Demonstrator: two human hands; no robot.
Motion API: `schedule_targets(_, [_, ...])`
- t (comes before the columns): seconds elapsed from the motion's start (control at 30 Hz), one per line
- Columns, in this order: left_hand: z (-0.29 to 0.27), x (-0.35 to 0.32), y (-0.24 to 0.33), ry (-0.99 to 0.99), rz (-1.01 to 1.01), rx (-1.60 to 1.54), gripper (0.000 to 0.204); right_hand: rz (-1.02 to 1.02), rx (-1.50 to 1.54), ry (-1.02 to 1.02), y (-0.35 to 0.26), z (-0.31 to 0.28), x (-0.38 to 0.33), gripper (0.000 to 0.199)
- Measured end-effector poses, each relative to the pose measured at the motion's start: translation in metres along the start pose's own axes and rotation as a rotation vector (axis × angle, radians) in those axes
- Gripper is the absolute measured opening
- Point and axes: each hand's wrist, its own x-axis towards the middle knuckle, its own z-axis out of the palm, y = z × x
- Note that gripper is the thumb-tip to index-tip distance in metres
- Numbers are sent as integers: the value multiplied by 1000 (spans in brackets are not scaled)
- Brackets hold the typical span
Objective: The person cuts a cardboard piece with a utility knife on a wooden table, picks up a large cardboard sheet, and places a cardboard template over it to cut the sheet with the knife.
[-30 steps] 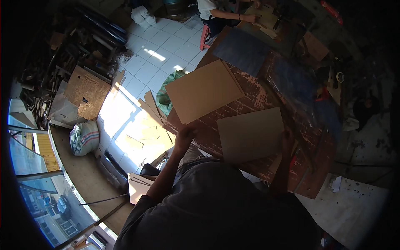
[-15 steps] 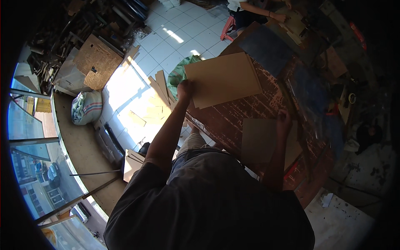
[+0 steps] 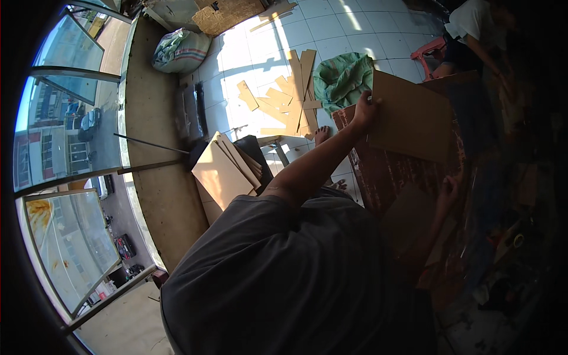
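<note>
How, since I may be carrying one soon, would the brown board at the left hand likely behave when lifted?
The brown board at the left hand is probably fairly stiff: its face looks flat, without obvious sag. It may be light for its size, as similar-coloured offcuts look thin. Rolling seems unlikely, given its flat, straight-edged shape.

Board (image 3: 411,115), two o'clock: plain tan. Table (image 3: 377,171), three o'clock: reddish-brown, pale-streaked. Sack (image 3: 182,52), eleven o'clock: whitish, red-and-blue striped.
</note>
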Motion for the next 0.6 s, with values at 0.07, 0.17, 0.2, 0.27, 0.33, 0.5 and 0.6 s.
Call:
schedule_targets(0.07, [-12, -7, 6, -23, 49, 0, 43, 11, 141, -44, 11, -1, -4, 26])
schedule_targets(0.17, [-50, -35, 15, 6, 41, -156, 38, 170, 206, -116, 26, -4, -22, 27])
schedule_targets(0.2, [-66, -44, 21, 21, 29, -227, 36, 157, 204, -118, 30, -7, -27, 27])
schedule_targets(0.27, [-110, -66, 30, 73, 73, -298, 32, 140, 232, -115, 36, -10, -36, 27])
schedule_targets(0.33, [-168, -90, 40, 198, 86, -252, 26, 172, 269, -87, 39, -12, -44, 27])
schedule_targets(0.5, [-331, -151, 37, 403, 293, -480, 33, 187, 402, -184, 30, -10, -51, 22])
schedule_targets(0.6, [-417, -201, 28, 481, 304, -935, 32, 204, 430, -212, 11, -5, -49, 22])
